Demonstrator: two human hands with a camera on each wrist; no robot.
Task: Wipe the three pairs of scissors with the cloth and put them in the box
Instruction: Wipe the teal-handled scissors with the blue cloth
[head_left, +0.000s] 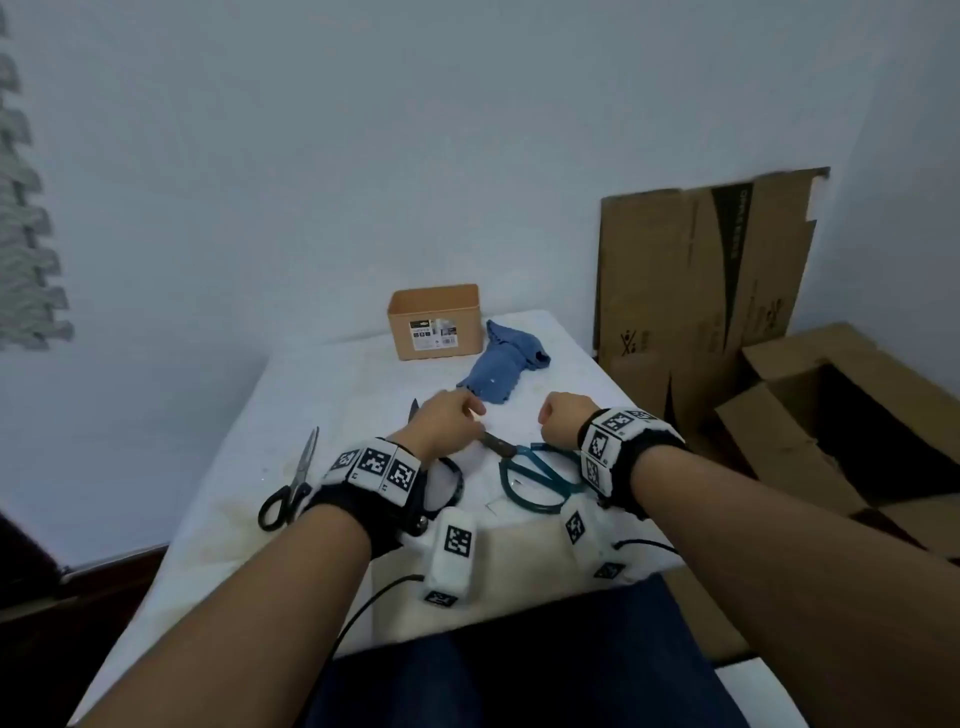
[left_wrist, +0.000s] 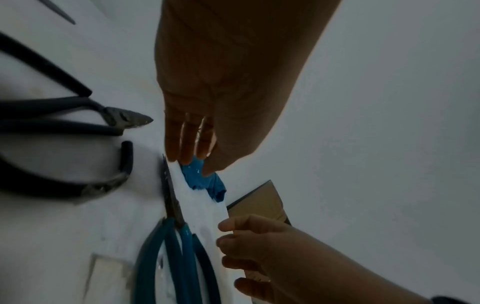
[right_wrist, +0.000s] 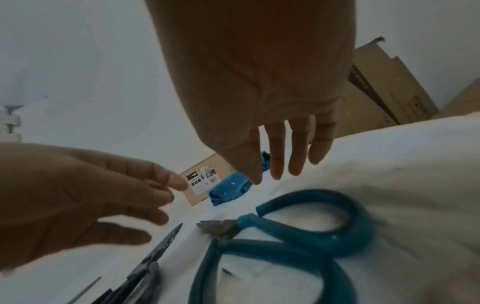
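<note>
Three pairs of scissors lie on the white table (head_left: 322, 374). The small steel pair with black handles (head_left: 296, 478) is at the left. A black-looped pair (head_left: 447, 478) lies partly under my left wrist. The teal-handled pair (head_left: 540, 475) is below my right hand. My left hand (head_left: 470, 410) hovers over the teal pair's blade (left_wrist: 171, 195), fingers (left_wrist: 189, 148) relaxed and holding nothing. My right hand (head_left: 550, 415) hangs above the teal handles (right_wrist: 298, 236), fingers (right_wrist: 280, 156) straight and empty. The crumpled blue cloth (head_left: 501, 364) lies just beyond both hands. The orange-brown box (head_left: 434, 322) stands behind it.
Flattened cardboard (head_left: 701, 275) leans on the wall right of the table, and an open carton (head_left: 841, 441) sits beside it. The table's near edge is at my lap. A bare strip of tabletop lies left of the box.
</note>
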